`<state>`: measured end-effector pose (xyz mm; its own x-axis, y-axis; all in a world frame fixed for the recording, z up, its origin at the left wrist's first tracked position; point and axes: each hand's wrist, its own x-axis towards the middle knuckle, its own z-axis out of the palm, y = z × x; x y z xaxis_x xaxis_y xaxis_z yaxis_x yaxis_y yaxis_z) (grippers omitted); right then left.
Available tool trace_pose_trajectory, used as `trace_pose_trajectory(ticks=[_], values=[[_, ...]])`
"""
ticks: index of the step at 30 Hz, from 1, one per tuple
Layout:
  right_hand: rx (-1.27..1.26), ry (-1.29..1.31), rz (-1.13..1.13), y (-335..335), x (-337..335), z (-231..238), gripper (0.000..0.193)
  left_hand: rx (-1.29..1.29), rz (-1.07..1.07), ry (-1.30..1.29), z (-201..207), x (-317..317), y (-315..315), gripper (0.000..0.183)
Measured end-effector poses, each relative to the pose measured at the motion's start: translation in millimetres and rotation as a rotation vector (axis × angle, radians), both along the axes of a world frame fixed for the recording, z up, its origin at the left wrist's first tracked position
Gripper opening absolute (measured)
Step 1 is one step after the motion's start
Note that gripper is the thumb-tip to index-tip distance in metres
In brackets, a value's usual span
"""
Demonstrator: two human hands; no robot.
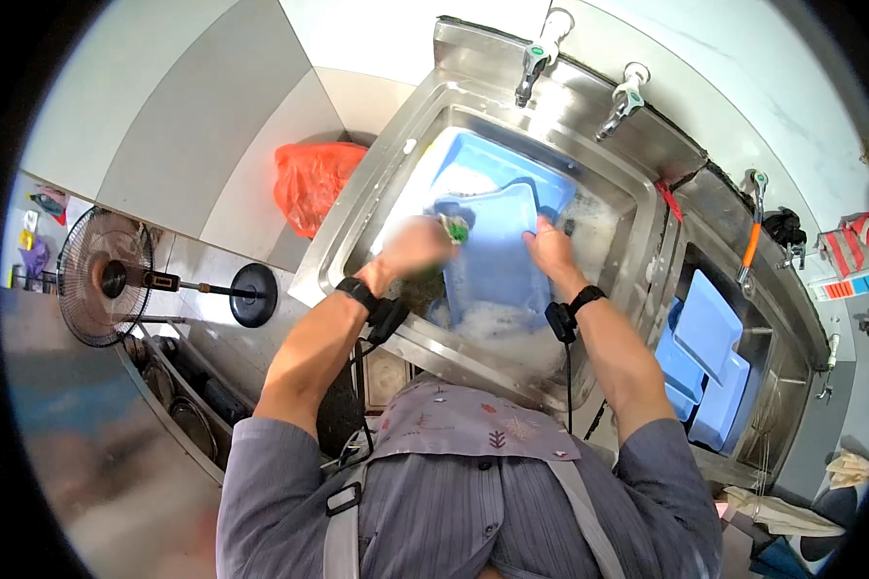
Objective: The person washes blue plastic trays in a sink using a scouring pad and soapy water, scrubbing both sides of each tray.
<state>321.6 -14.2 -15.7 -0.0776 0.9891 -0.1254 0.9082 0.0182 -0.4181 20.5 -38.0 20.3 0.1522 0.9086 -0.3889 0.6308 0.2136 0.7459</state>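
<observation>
My right hand (551,253) grips the right edge of a light blue plastic tray (495,261), thumb over the rim, holding it tilted over the soapy sink. My left hand (417,247) is blurred at the tray's left side. A small green and whitish scrubber (456,229) shows at its fingertips, against the tray; the fingers themselves are smeared. Behind the held tray, a second blue tray (526,162) lies in the sudsy water. Foam (512,333) floats at the near side of the steel sink (330,259).
Several blue trays (710,333) are stacked in the right-hand sink (777,386). Two taps (541,53) stick out above the left sink. An orange-handled hose (751,241) hangs at the right. A red plastic bag (314,183) and a standing fan (106,277) are to the left.
</observation>
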Motion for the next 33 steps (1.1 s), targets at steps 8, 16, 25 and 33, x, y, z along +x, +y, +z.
trace_pose_trajectory(ticks=[8, 16, 25, 33], values=[[-0.194, -0.134, 0.076, 20, -12, 11, 0.037, -0.099, -0.444, 0.410, -31, 18, 21, 0.061], [-0.152, -0.127, 0.162, 21, -32, 3, 0.040, -0.005, -0.657, 0.531, -76, 10, 36, 0.031], [-0.117, -0.147, 0.310, 2, -28, 20, 0.032, -0.238, -0.821, 0.726, -44, 35, 10, 0.042], [0.218, -0.284, 0.570, -12, -40, 16, 0.017, -0.499, -1.020, 0.729, -12, 51, 12, 0.049]])
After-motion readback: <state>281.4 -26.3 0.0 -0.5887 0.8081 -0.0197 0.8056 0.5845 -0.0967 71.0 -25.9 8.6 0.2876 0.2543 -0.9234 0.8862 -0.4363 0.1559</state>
